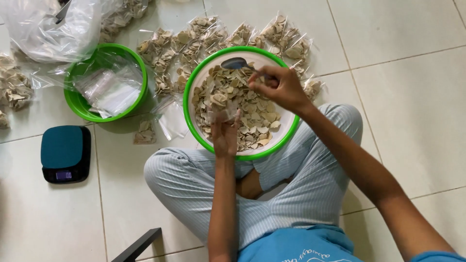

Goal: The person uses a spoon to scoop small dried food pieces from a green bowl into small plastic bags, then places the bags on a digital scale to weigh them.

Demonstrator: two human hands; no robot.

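Note:
A white bowl with a green rim (190, 82) rests against my crossed legs and is filled with pale dried chips (252, 116). My right hand (279, 87) grips a metal spoon (235, 63) whose scoop hovers over the far side of the bowl. My left hand (224, 133) holds a small clear plastic bag (216, 109) upright over the chips near the bowl's near side.
Several filled clear bags of chips (194, 34) lie on the tiled floor beyond the bowl. A green bowl (77, 104) with empty plastic bags sits to the left. A teal digital scale (65, 153) lies near left. More bags (14, 87) pile at far left.

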